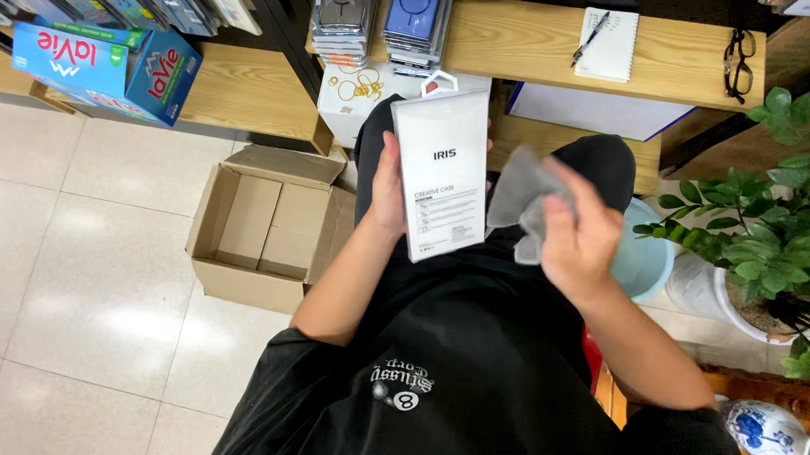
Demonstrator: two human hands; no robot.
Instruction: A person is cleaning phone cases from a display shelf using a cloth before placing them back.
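One white flat package (443, 170) stands upright in the left hand (390, 187), whose grip clasps its left edge. Just right of it, the right hand (577, 238) clenches a grey cloth (521, 200). An open cardboard box (266, 227) lies on the floor, left of both.

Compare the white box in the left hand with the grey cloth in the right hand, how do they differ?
The white box is flat, stiff and rectangular; the grey cloth is soft and crumpled. The box is white with small dark print; the cloth is plain grey. The left hand grips the box upright by its edge, while the right hand bunches the cloth. Both are held over the person's lap, the cloth's edge right beside the box.
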